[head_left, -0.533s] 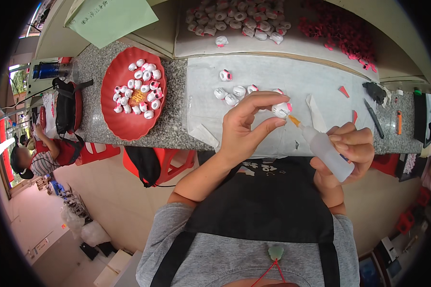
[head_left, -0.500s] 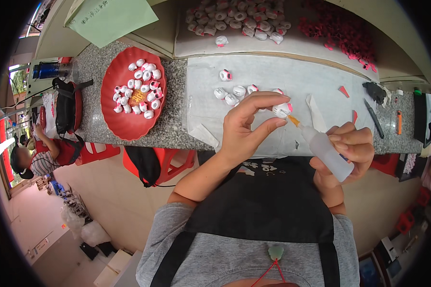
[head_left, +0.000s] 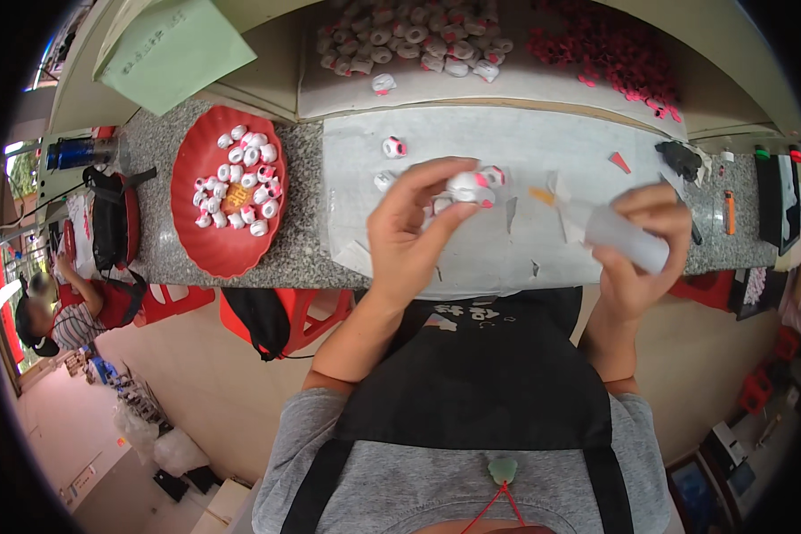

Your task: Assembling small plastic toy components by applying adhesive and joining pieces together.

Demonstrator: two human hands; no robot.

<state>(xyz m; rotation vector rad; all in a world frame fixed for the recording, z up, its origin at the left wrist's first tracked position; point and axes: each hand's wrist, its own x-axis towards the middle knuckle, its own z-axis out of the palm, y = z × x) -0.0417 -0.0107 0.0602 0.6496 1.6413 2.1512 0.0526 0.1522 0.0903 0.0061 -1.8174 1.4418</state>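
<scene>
My left hand [head_left: 409,227] is closed, with thumb and fingertips pinching a small white-and-pink figurine [head_left: 468,187] above the white sheet [head_left: 472,254]. Another white-and-pink piece [head_left: 492,176] shows right behind it, and whether the two touch I cannot tell. In my right hand [head_left: 654,258] is a translucent squeeze bottle [head_left: 627,240], tilted and blurred by motion. Its orange tip [head_left: 541,196] points left toward the figurine, with a gap between them. Loose figurines lie beyond my left hand, one of them [head_left: 393,148] by itself; others are partly hidden by my fingers.
A red scalloped plate [head_left: 191,227] of figurines stands at left on the granite counter [head_left: 307,196]. Heaps of white figurines [head_left: 409,40] and pink pieces [head_left: 614,67] fill the shelf behind. An orange-handled tool [head_left: 730,214] lies at right. A person [head_left: 80,303] sits far left.
The bottle's tip has drawn back to the right, away from the figurine it was touching or nearly touching. My left hand still holds its figurine. The whole view has shifted slightly.
</scene>
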